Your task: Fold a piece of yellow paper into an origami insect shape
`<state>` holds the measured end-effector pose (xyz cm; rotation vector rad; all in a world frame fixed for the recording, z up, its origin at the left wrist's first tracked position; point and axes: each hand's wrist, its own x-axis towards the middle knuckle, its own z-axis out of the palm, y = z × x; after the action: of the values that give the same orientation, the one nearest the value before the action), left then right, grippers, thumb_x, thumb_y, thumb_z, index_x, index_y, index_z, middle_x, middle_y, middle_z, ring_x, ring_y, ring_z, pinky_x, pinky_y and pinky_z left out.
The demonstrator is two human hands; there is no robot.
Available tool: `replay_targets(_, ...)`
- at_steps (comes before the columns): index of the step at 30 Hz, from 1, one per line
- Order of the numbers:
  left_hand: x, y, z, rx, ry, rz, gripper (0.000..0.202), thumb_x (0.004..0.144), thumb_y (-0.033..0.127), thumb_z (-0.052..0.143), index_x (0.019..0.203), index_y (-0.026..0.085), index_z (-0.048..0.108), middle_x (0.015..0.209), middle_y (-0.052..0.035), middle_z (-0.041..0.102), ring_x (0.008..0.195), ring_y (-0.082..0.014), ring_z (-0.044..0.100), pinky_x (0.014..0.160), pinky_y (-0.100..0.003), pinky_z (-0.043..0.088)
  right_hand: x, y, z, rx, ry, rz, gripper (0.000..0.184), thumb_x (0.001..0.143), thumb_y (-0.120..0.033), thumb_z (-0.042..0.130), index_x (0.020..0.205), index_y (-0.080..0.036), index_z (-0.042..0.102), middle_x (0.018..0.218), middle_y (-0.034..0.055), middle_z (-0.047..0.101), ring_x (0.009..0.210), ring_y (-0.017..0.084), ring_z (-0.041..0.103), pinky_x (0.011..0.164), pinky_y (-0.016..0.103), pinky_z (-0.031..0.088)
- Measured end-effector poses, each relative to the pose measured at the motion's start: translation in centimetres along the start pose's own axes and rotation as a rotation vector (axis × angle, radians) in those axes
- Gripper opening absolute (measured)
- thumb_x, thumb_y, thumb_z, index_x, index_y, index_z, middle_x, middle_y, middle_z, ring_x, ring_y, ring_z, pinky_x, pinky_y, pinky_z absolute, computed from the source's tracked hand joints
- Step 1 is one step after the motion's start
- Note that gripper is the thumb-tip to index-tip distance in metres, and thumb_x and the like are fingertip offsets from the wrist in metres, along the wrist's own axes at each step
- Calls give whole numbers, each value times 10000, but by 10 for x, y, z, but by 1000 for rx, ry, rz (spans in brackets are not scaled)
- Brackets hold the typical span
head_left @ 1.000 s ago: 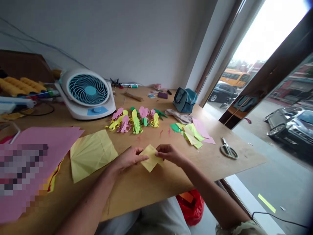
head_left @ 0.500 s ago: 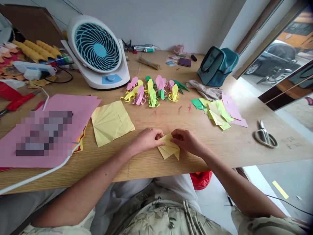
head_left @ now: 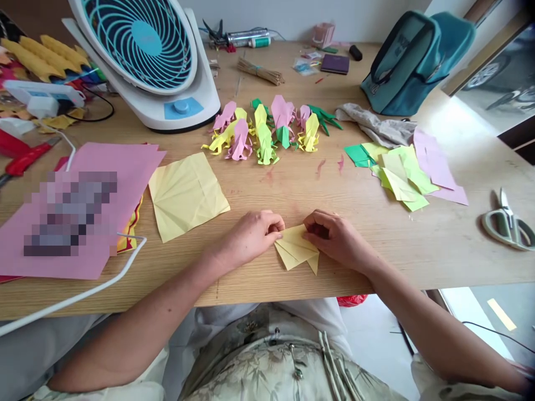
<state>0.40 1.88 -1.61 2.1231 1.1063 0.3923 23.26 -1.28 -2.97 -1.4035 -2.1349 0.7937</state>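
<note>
Left hand [head_left: 251,236]: fingers curled, tips pinched on the upper left corner of the folded yellow paper [head_left: 296,253] and pressing it down.
Right hand [head_left: 338,239]: closed the same way on the paper's upper right edge, knuckles up; the two hands nearly meet over it.
Folded yellow paper: a small layered wedge lying flat on the table [head_left: 292,192] between the hands, its points aimed at 6 o'clock, close to the near edge.
Fold in hand: it looks like a crease being set. It would likely go best with one hand pinning the layers while the other runs a fingertip along the fold, edges lined up first (thin paper slides easily on smooth wood).
Creased yellow sheet [head_left: 186,195]: open and flat at 10 o'clock from the hands, near but apart.
Pink sheets [head_left: 125,167]: just beyond it at 9 o'clock, a white cable [head_left: 83,289] crossing their near corner.
Paper figures [head_left: 267,133]: a row of pink, yellow and green ones at 12 o'clock.
Paper offcuts [head_left: 401,172]: a loose pile at 2 o'clock.
Scissors [head_left: 507,225]: at 3 o'clock, well apart.
Fan [head_left: 142,50]: far off at 11 o'clock.
Teal bag [head_left: 413,55]: far off at 1 o'clock.
</note>
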Motion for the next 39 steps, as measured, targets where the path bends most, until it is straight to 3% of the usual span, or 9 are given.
replay_targets(14, -21, 2, 11, 108, 152, 119, 274, 882, 11, 491, 1004, 189, 661, 947, -25, 636, 904, -146, 618, 775, -236, 451, -3, 0, -4, -108, -19, -116, 94, 879, -117, 555, 886, -195, 606, 866, 20, 605, 795, 162, 549, 740, 299, 354)
replay_targets(23, -28, -4, 16, 184, 240, 211, 255, 866, -16, 520, 986, 168, 650, 905, -27, 605, 898, -162, 597, 793, -274, 473, -6, 4, -2, -228, -15, -289, 171, 953, -141, 487, 1003, -196, 641, 896, 60, 559, 843, 203, 522, 781, 342, 387)
replay_targets(34, -30, -2, 15, 377, 230, 307, 181, 891, 5, 523, 912, 137, 645, 878, -41, 588, 880, -172, 546, 792, -292, 475, -9, 3, -3, -478, -24, -602, 235, 979, -105, 406, 999, -104, 640, 964, 124, 596, 807, 209, 489, 738, 340, 414)
replay_targets(39, -31, 1, 14, 500, 228, 341, 219, 960, 78, 482, 891, 139, 682, 848, -48, 592, 839, -166, 525, 756, -284, 461, -9, -1, -6, -613, -63, -651, 295, 996, -131, 361, 983, -101, 655, 958, 133, 595, 808, 220, 477, 712, 345, 380)
